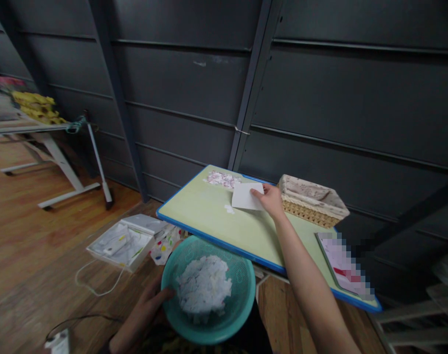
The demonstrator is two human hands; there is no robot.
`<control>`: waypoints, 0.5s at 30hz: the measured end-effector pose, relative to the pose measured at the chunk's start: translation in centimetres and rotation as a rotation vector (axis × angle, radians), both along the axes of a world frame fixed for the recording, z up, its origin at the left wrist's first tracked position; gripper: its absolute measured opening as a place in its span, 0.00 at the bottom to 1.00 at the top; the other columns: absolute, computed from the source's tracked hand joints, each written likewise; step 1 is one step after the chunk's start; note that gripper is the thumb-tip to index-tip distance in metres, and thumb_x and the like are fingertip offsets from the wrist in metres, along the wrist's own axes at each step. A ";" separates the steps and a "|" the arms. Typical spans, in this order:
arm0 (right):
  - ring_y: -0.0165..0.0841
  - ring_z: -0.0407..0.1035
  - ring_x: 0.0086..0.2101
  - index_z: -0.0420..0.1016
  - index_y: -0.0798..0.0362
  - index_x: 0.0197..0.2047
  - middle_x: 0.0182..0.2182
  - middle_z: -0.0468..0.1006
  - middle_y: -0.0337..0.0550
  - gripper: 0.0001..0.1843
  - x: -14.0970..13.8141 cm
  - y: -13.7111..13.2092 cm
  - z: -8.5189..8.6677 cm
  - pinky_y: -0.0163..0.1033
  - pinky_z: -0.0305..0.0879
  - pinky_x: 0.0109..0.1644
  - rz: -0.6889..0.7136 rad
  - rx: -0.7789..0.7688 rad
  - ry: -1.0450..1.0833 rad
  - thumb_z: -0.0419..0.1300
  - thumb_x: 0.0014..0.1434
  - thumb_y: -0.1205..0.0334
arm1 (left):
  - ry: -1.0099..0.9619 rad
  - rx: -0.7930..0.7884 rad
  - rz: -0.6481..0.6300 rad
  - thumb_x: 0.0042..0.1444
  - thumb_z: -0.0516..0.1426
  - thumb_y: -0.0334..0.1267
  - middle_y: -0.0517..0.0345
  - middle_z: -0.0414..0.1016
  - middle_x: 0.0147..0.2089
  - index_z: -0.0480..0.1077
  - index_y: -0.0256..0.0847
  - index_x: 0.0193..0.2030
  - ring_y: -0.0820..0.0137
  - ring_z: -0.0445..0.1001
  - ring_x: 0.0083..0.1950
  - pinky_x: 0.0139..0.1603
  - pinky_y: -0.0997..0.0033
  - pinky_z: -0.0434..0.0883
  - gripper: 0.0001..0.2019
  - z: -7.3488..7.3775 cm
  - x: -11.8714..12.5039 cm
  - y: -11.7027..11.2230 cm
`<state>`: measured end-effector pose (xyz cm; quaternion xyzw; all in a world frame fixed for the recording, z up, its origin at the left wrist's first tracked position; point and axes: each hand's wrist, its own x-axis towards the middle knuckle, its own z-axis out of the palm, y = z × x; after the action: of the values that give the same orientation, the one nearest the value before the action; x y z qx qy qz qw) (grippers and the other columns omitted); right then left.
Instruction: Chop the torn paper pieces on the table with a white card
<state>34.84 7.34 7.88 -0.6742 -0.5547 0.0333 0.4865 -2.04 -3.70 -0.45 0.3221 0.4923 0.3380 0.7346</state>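
Observation:
My left hand (150,307) grips the rim of a teal plastic basket (242,305) held below the near edge of the table, its fingers closed on the left side. The basket is filled with torn white paper scraps (204,287). My right hand (270,199) reaches across the pale green table (224,226) and pinches a white card (246,195) by its right edge, flat on the tabletop. A small heap of paper scraps (222,179) lies at the table's far edge, just beyond the card. One tiny scrap (228,209) sits below the card.
A woven basket with cloth lining (312,199) stands right of my right hand. A blurred sheet (343,265) lies at the table's right end. On the wooden floor are a white flat case (122,242) with a cord, and a white table frame (69,167) at left. A dark panelled wall stands behind.

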 end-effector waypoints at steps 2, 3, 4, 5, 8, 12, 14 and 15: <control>0.36 0.68 0.27 0.75 0.56 0.30 0.27 0.78 0.47 0.15 -0.2 0.0 0.1 0.38 0.61 0.31 -0.025 -0.015 -0.016 0.59 0.48 0.51 | -0.010 0.008 -0.002 0.44 0.65 0.41 0.49 0.82 0.45 0.59 0.40 0.64 0.66 0.76 0.25 0.24 0.68 0.72 0.39 0.1 0.0 0.0; 0.36 0.68 0.27 0.75 0.56 0.30 0.27 0.78 0.47 0.15 -0.3 0.0 0.1 0.38 0.60 0.31 -0.033 -0.023 -0.026 0.59 0.48 0.51 | -0.017 0.011 -0.001 0.44 0.65 0.41 0.49 0.81 0.45 0.59 0.40 0.64 0.66 0.76 0.25 0.24 0.67 0.73 0.39 0.1 0.1 0.0; 0.36 0.68 0.27 0.75 0.56 0.31 0.28 0.78 0.47 0.15 -0.3 0.0 0.1 0.38 0.60 0.31 -0.037 -0.030 -0.037 0.59 0.48 0.51 | -0.019 0.012 0.002 0.44 0.65 0.41 0.48 0.81 0.45 0.58 0.39 0.64 0.65 0.76 0.25 0.25 0.66 0.73 0.39 0.2 0.1 -0.1; 0.36 0.68 0.27 0.75 0.56 0.31 0.28 0.78 0.47 0.15 -0.3 0.0 0.1 0.38 0.59 0.31 -0.037 -0.035 -0.052 0.59 0.49 0.51 | -0.016 0.009 0.007 0.43 0.65 0.41 0.48 0.82 0.45 0.58 0.39 0.64 0.63 0.77 0.26 0.25 0.66 0.74 0.40 0.2 0.1 -0.1; 0.35 0.67 0.26 0.74 0.55 0.30 0.26 0.77 0.46 0.15 -0.1 -0.1 0.2 0.37 0.56 0.30 -0.062 -0.039 -0.130 0.57 0.50 0.51 | -0.006 0.000 0.010 0.42 0.66 0.42 0.48 0.82 0.43 0.58 0.40 0.64 0.59 0.79 0.30 0.26 0.64 0.74 0.41 0.4 0.1 -0.2; 0.34 0.64 0.25 0.72 0.54 0.27 0.24 0.75 0.44 0.14 -0.1 -0.4 0.5 0.36 0.52 0.29 -0.116 -0.053 -0.259 0.55 0.52 0.52 | -0.011 -0.001 -0.004 0.39 0.68 0.45 0.49 0.83 0.41 0.62 0.42 0.63 0.57 0.80 0.31 0.25 0.66 0.73 0.41 0.9 0.0 -0.2; 0.34 0.64 0.25 0.71 0.54 0.27 0.24 0.74 0.44 0.14 -0.3 -0.6 0.7 0.36 0.51 0.29 -0.157 -0.061 -0.336 0.54 0.54 0.53 | -0.016 0.002 0.013 0.36 0.69 0.45 0.50 0.84 0.41 0.64 0.43 0.62 0.52 0.80 0.35 0.26 0.65 0.74 0.42 1.1 0.1 -0.1; 0.34 0.64 0.25 0.71 0.54 0.27 0.24 0.74 0.45 0.14 -0.4 -0.7 0.8 0.36 0.50 0.29 -0.184 -0.066 -0.376 0.54 0.54 0.53 | -0.019 0.002 0.023 0.35 0.69 0.46 0.50 0.84 0.41 0.65 0.44 0.61 0.50 0.80 0.37 0.26 0.63 0.74 0.42 1.2 0.1 0.0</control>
<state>34.43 6.67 8.67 -0.7320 -0.5702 -0.1194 0.3531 -1.90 -3.72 0.77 0.3139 0.4884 0.3499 0.7352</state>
